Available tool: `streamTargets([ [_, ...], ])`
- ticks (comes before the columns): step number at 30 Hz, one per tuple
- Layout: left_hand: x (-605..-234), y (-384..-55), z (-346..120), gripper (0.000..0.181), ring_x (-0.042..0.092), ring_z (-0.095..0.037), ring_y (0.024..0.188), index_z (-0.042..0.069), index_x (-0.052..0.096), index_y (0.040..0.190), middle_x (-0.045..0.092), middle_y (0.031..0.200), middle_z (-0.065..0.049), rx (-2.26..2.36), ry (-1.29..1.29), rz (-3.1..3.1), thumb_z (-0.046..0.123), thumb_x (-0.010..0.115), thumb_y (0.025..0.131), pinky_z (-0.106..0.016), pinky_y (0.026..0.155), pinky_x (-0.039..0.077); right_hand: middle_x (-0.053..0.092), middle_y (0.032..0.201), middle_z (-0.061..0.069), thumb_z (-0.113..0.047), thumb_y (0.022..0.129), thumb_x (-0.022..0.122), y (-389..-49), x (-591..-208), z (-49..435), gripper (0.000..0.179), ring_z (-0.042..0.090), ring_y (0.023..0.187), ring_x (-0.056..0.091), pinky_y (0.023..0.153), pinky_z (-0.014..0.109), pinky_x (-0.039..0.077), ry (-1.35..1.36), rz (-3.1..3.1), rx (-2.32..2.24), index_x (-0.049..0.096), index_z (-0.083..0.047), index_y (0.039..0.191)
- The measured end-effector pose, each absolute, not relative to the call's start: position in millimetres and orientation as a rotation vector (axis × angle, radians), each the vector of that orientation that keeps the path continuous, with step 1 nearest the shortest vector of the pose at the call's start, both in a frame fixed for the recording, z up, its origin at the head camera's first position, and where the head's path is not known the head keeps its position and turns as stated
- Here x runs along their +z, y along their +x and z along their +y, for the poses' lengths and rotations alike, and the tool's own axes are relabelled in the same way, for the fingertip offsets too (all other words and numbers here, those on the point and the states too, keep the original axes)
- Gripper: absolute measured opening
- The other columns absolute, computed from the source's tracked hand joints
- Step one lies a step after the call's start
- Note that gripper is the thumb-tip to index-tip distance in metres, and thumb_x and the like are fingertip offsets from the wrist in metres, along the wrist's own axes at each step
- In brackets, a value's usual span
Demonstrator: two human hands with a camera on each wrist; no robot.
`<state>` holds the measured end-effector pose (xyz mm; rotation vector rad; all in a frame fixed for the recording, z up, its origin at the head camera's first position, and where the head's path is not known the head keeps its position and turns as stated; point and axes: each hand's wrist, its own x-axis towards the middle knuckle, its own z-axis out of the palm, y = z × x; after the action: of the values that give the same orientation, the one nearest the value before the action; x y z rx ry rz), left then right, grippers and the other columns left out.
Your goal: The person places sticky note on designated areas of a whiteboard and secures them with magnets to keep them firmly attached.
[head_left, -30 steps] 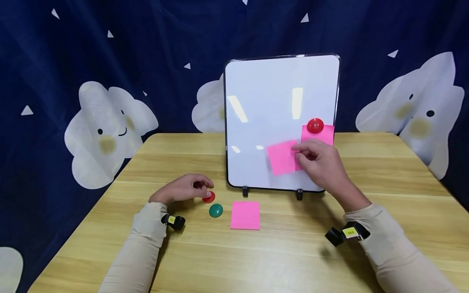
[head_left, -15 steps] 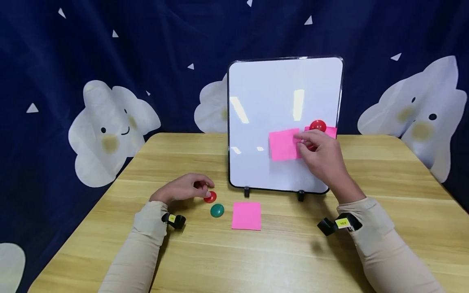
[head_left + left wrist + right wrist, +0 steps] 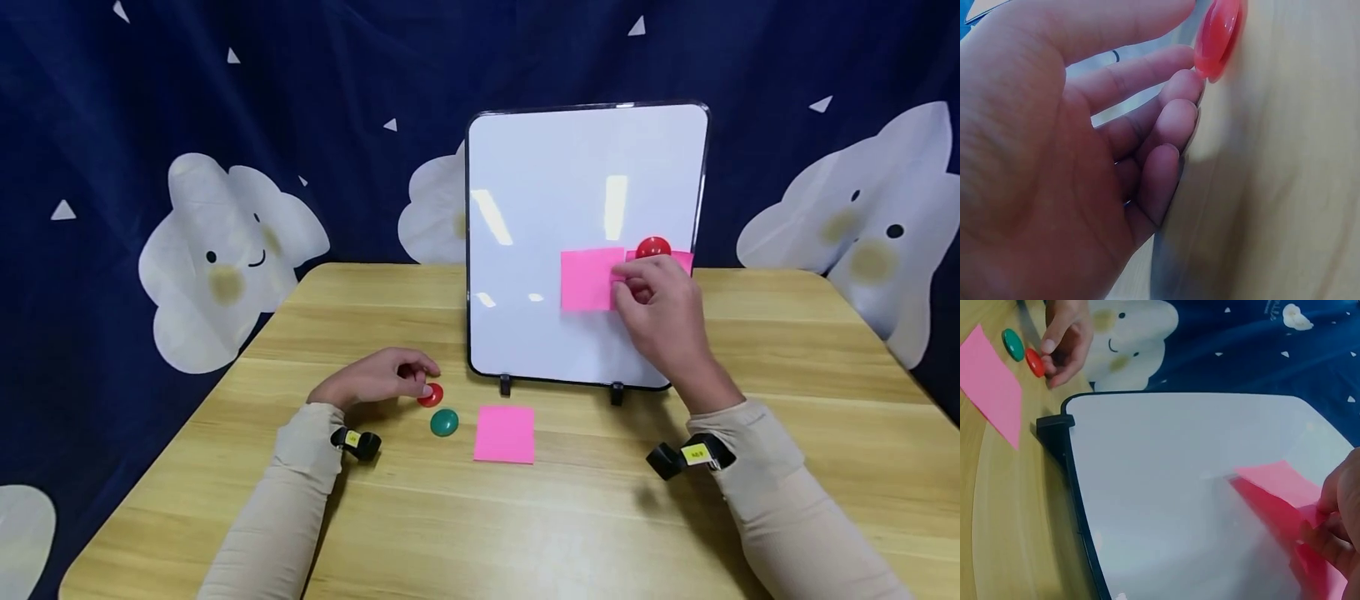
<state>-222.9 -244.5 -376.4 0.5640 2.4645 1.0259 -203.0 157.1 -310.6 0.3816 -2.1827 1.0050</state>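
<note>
My right hand (image 3: 663,312) pinches the right edge of a pink sticky note (image 3: 587,280), holding it in front of the small whiteboard (image 3: 547,183). In the right wrist view this note (image 3: 1275,481) tilts over the board's surface. Another pink note (image 3: 682,260) hangs beside it under a round red magnet (image 3: 654,246), mostly covered by my right hand. My left hand (image 3: 375,377) rests on the table, its fingers loosely bent. Its thumb tip overlaps a second red magnet (image 3: 431,395) lying there; in the left wrist view fingertips reach this magnet's (image 3: 1217,37) edge.
A green magnet (image 3: 444,422) lies just in front of the red one on the wooden table (image 3: 585,517). To its right is a third pink sticky note (image 3: 504,435). Two black feet (image 3: 617,393) support the whiteboard. Behind hangs a dark blue cloud-patterned curtain (image 3: 360,67).
My right hand has raised the pink note along the whiteboard, and the note has turned from tilted to nearly straight, level with the hung note. My left hand stays by the red magnet.
</note>
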Motion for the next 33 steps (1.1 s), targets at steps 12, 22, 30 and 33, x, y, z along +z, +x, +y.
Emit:
streamTargets([
  [12, -374.6, -219.1, -244.2, 0.036, 0.053, -0.022, 0.09, 0.009, 0.066, 0.121, 0.061, 0.096, -0.004, 1.022, 0.56, 2.468, 0.024, 0.074, 0.089, -0.037, 0.08, 0.043, 0.065, 0.106, 0.017, 0.0, 0.088, 0.071, -203.3, -315.1, 151.8, 0.024, 0.025, 0.087, 0.058, 0.07, 0.022, 0.043, 0.347, -2.158, 0.981, 0.075, 0.003, 0.112],
  [22, -373.8, -221.6, -243.0, 0.036, 0.054, -0.023, 0.092, 0.009, 0.066, 0.121, 0.062, 0.097, -0.004, 1.023, 0.582, 2.445, 0.019, 0.075, 0.088, -0.037, 0.084, 0.044, 0.065, 0.109, 0.018, 0.0, 0.087, 0.071, -203.8, -314.0, 153.4, 0.028, 0.029, 0.098, 0.061, 0.076, 0.041, 0.052, 0.345, -2.18, 0.955, 0.073, 0.003, 0.115],
  [30, -372.3, -220.6, -243.1, 0.042, 0.052, -0.023, 0.092, 0.008, 0.064, 0.124, 0.06, 0.097, -0.005, 0.984, 0.604, 2.439, 0.018, 0.078, 0.086, -0.037, 0.083, 0.045, 0.064, 0.109, 0.017, 0.002, 0.086, 0.072, -208.3, -318.6, 156.1, 0.027, 0.026, 0.089, 0.058, 0.072, 0.027, 0.046, 0.4, -2.167, 0.919, 0.074, 0.004, 0.113],
  [33, -373.0, -221.4, -243.2, 0.043, 0.052, -0.023, 0.093, 0.008, 0.064, 0.125, 0.06, 0.098, -0.005, 0.966, 0.603, 2.442, 0.019, 0.079, 0.086, -0.037, 0.083, 0.045, 0.063, 0.109, 0.017, 0.0, 0.086, 0.074, -208.8, -319.5, 156.3, 0.027, 0.027, 0.094, 0.058, 0.075, 0.033, 0.049, 0.39, -2.177, 0.908, 0.073, 0.004, 0.114],
])
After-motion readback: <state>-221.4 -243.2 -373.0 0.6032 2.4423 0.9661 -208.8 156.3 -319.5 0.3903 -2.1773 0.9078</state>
